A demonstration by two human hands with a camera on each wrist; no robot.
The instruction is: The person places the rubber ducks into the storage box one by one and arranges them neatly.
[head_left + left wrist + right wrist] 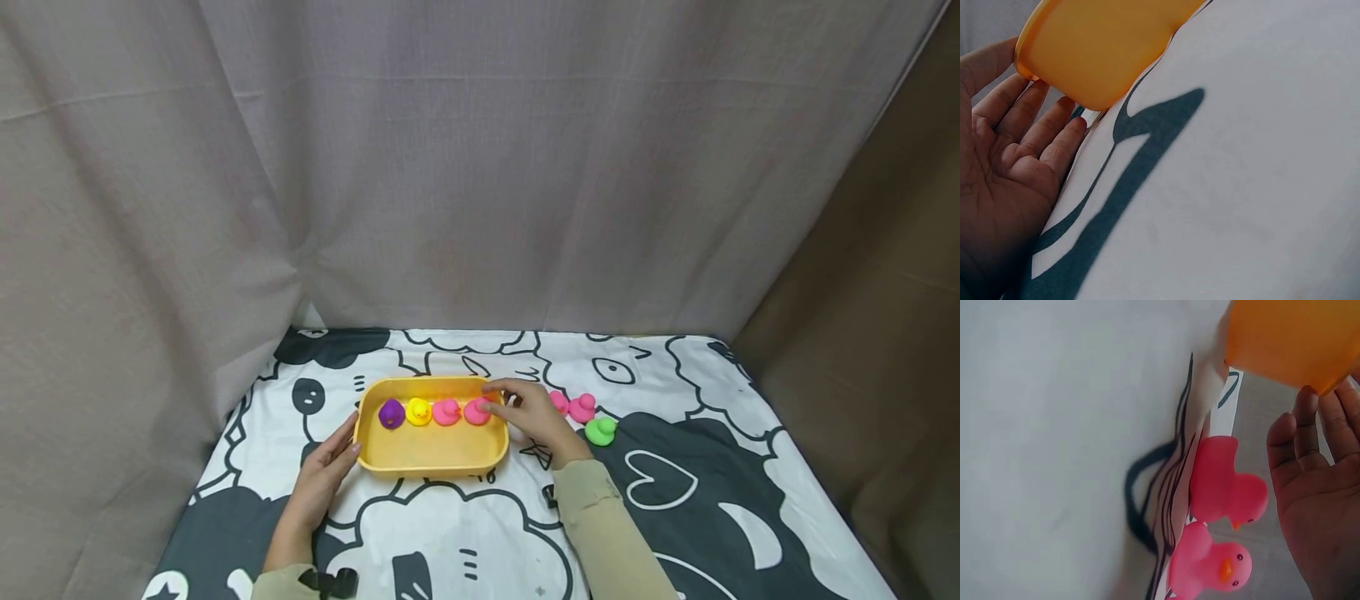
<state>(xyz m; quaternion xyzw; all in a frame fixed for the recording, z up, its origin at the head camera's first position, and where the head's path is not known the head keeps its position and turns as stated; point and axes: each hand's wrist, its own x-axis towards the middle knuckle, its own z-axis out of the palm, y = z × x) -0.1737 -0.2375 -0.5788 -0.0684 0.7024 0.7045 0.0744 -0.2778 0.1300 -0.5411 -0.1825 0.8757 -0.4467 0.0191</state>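
A shallow yellow tray (431, 454) lies on the patterned cloth with a row of small toy ducks in it: a purple duck (392, 414), a yellow duck (418, 412), a pink duck (446, 412) and, at the right end, another pink duck (475, 412). My left hand (324, 477) rests against the tray's left end, fingers extended and fingertips at its wall. Over the tray's right end reaches my right hand (534, 415). Its thumb overlaps the rightmost pink duck, while the index fingertip is apart, near the far rim. The right wrist view shows its other fingers outside the tray wall.
Right of the tray, close to my right hand, are two pink ducks, one (1229, 484) beside the other (1210, 562), and a green duck (600, 431). The black-and-white cloth (457, 542) covers the surface. Grey curtains (480, 183) hang behind and to the sides.
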